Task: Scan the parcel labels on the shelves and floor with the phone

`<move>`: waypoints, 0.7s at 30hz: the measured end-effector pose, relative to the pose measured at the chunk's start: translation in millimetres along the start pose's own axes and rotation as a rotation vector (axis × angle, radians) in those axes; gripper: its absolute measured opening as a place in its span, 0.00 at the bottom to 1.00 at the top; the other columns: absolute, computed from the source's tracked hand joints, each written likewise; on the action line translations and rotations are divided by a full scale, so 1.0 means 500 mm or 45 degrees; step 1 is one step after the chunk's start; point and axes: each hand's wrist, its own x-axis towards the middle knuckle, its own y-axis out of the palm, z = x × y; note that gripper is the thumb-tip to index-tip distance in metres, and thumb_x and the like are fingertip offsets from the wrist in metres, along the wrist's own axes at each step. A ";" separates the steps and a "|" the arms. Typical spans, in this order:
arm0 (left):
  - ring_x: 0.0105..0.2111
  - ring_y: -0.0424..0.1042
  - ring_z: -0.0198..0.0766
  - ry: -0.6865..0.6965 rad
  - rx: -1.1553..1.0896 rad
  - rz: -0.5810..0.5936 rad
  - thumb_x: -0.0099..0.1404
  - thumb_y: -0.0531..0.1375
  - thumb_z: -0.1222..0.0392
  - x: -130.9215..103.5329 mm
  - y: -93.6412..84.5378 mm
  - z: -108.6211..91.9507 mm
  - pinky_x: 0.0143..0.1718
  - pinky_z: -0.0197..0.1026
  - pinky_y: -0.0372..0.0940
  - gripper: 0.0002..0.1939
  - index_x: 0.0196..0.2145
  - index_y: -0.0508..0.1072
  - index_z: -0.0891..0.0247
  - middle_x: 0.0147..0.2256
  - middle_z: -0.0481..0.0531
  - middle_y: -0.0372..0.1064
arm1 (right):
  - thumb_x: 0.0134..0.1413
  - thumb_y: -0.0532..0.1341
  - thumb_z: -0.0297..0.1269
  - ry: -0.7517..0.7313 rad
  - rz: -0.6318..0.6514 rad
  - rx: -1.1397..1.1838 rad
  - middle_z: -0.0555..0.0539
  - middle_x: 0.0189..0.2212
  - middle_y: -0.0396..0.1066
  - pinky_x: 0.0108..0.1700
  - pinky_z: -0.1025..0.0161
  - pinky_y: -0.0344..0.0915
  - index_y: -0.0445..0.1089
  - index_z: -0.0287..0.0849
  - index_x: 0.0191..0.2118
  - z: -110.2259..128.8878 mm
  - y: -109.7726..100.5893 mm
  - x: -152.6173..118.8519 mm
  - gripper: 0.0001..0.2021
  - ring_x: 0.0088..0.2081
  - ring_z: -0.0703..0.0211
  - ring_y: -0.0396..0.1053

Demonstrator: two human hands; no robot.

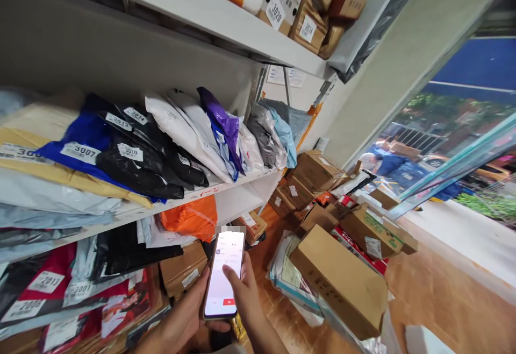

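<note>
A smartphone (223, 273) with a lit white screen sits low in the middle of the view. My left hand (185, 316) grips it from the left edge and underneath. My right hand (245, 289) rests along the phone's right edge, with the thumb lying on the screen. Just behind the phone, the white shelf (242, 192) carries soft parcel bags with numbered labels, among them a black bag (139, 168) and a purple bag (226, 122).
Cardboard boxes (338, 278) lie piled on the wooden floor at the right, with more boxes (314, 174) further back. An upper shelf (226, 18) holds labelled cartons. An orange bag (189, 217) sits on the lower shelf. A glass door (443, 144) stands at the right.
</note>
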 end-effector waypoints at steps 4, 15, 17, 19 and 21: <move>0.48 0.73 0.54 0.058 0.114 0.016 0.61 0.52 0.31 -0.023 0.014 -0.022 0.37 0.49 0.72 0.37 0.60 0.65 0.56 0.49 0.59 0.74 | 0.47 0.61 0.48 0.013 0.094 0.007 0.45 0.45 0.76 0.49 0.52 0.63 0.66 0.45 0.45 0.032 0.005 -0.011 0.20 0.47 0.46 0.71; 0.44 0.74 0.54 0.124 -0.015 -0.067 0.58 0.62 0.51 -0.024 0.019 -0.033 0.30 0.47 0.72 0.48 0.68 0.38 0.54 0.46 0.59 0.75 | 0.39 0.60 0.34 -0.070 0.289 0.008 0.48 0.44 0.77 0.51 0.51 0.62 0.70 0.47 0.48 0.072 -0.005 -0.006 0.24 0.45 0.47 0.71; 0.39 0.75 0.52 0.151 0.021 -0.108 0.61 0.60 0.54 -0.027 0.025 -0.034 0.28 0.47 0.72 0.49 0.68 0.31 0.55 0.46 0.60 0.75 | 0.40 0.60 0.34 -0.059 0.316 0.033 0.48 0.45 0.77 0.52 0.50 0.62 0.69 0.47 0.50 0.076 -0.003 -0.008 0.26 0.47 0.47 0.71; 0.35 0.75 0.50 0.164 0.059 -0.155 0.63 0.59 0.55 -0.030 0.030 -0.036 0.26 0.47 0.72 0.47 0.68 0.31 0.55 0.45 0.60 0.74 | 0.40 0.60 0.34 -0.056 0.381 0.080 0.48 0.46 0.76 0.51 0.51 0.63 0.68 0.48 0.51 0.079 -0.002 -0.008 0.26 0.48 0.47 0.71; 0.34 0.75 0.50 0.165 0.070 -0.148 0.63 0.58 0.54 -0.030 0.031 -0.038 0.25 0.46 0.71 0.47 0.68 0.31 0.55 0.45 0.61 0.74 | 0.40 0.62 0.34 -0.085 0.449 0.093 0.48 0.48 0.75 0.51 0.52 0.63 0.68 0.48 0.51 0.082 -0.003 -0.006 0.26 0.50 0.47 0.70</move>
